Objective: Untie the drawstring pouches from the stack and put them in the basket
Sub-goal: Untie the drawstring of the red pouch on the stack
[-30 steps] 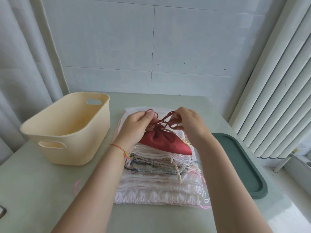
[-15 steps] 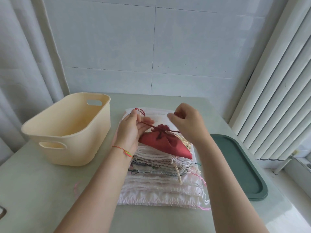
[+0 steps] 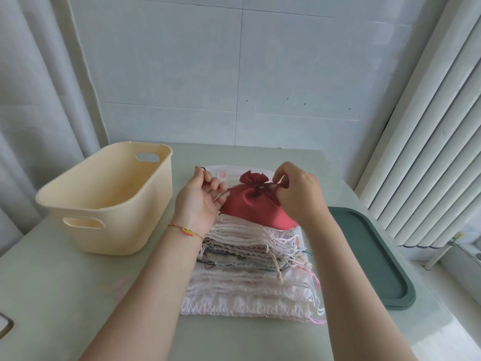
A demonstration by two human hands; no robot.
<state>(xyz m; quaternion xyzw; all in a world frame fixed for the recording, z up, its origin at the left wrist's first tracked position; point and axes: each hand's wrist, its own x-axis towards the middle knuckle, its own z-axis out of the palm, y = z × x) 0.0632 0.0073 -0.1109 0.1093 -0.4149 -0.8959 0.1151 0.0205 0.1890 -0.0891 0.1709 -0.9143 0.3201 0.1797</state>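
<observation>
Your hands drew farther apart, left hand and right hand each pinching the red pouch's cord atop the stack.

Beyond the hands rises a wall of large pale tiles with thin grout lines and a few dark specks — daylight falls softly across it. A grey-white curtain hangs to their left, and white vertical blinds slant down on their right. Beneath them spreads a pale green table.
</observation>
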